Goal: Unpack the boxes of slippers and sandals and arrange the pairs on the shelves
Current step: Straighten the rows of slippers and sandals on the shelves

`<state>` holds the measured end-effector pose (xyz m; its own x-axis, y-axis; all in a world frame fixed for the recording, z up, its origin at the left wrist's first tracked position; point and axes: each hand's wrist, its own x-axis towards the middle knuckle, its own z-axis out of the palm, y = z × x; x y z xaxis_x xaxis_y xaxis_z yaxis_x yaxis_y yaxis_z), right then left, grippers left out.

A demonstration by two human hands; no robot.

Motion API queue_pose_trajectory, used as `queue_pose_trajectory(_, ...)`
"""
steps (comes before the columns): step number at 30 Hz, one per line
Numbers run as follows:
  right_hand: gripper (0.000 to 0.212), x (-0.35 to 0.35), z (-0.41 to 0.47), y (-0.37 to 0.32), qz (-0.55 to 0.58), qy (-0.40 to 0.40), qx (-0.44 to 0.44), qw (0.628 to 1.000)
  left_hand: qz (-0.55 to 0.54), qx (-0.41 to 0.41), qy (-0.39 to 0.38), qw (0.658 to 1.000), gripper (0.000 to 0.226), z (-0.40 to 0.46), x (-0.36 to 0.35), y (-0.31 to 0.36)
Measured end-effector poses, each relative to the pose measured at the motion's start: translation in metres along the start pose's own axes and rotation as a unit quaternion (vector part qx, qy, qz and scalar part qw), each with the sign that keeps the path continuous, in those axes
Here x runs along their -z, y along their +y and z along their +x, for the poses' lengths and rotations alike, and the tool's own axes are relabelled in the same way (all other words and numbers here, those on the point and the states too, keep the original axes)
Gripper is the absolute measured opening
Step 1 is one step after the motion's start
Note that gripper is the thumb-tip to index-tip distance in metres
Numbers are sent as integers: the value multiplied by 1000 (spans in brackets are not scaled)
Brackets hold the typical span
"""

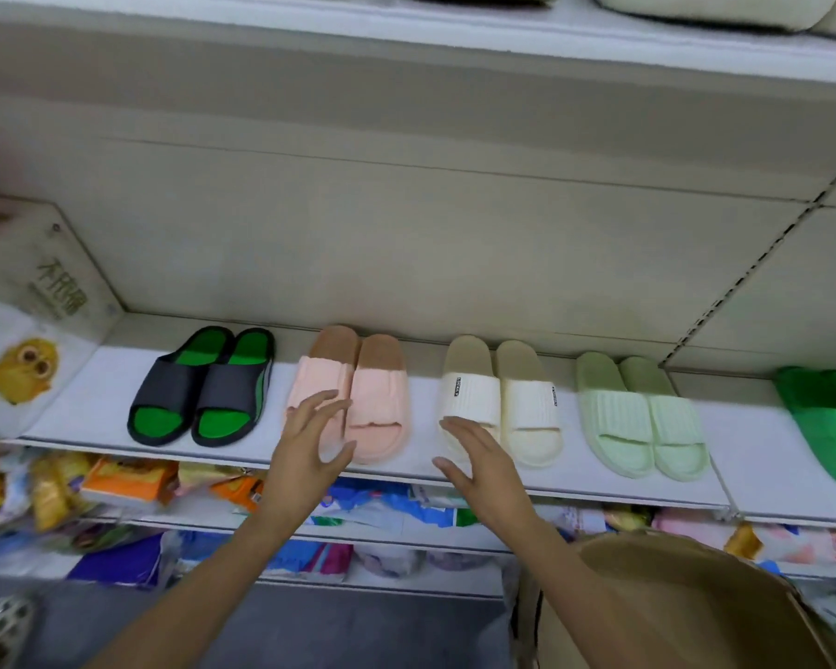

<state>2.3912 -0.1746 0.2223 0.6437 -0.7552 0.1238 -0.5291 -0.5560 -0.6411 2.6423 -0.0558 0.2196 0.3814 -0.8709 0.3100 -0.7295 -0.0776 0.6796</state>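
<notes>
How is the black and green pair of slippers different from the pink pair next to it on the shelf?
The black and green pair has dark straps over bright green footbeds; the pink pair has pale pink straps and tan heels. The black and green pair sits angled, heels swung right; the pink pair points almost straight back. The left hand reaches over the pink pair; nothing is near the black and green pair. Both are open-toe slides, side by side on the white shelf.

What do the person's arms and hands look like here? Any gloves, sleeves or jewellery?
Both are bare. The left hand and right hand wear no gloves, and I see no rings, watch or bracelets. Both forearms are uncovered right down to the bottom of the picture, so no sleeve shows.
</notes>
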Motion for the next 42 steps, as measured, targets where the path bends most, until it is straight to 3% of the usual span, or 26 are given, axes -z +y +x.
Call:
queue_pose_trajectory(8,67,-63,29,-46,-62,-32,-15,997,19,53,-58,997,68,-2,43,-66)
queue_pose_trajectory(15,65,-93,36,-61,-67,-22,-61,996,11,75,-122,990,77,5,49,-90)
queue_pose_trajectory(19,62,-101,42,-66,-78,-7,-89,993,11,80,-123,989,82,12,40,-94)
queue_pose_trajectory(25,58,-105,50,-68,-79,10,-113,990,3,81,-96,992,72,27,32,-93)
queue_pose_trajectory(32,58,-102,60,-71,-79,18,-136,987,-28,12,-127,991,59,27,58,-106)
queue_pose_trajectory(37,52,-108,71,-104,-91,48,-41,994,-8,-52,-67,996,51,16,113,-131)
queue_pose_trajectory(42,45,-143,105,-159,-33,-11,88,995,38,-9,-13,999,46,6,159,-176)
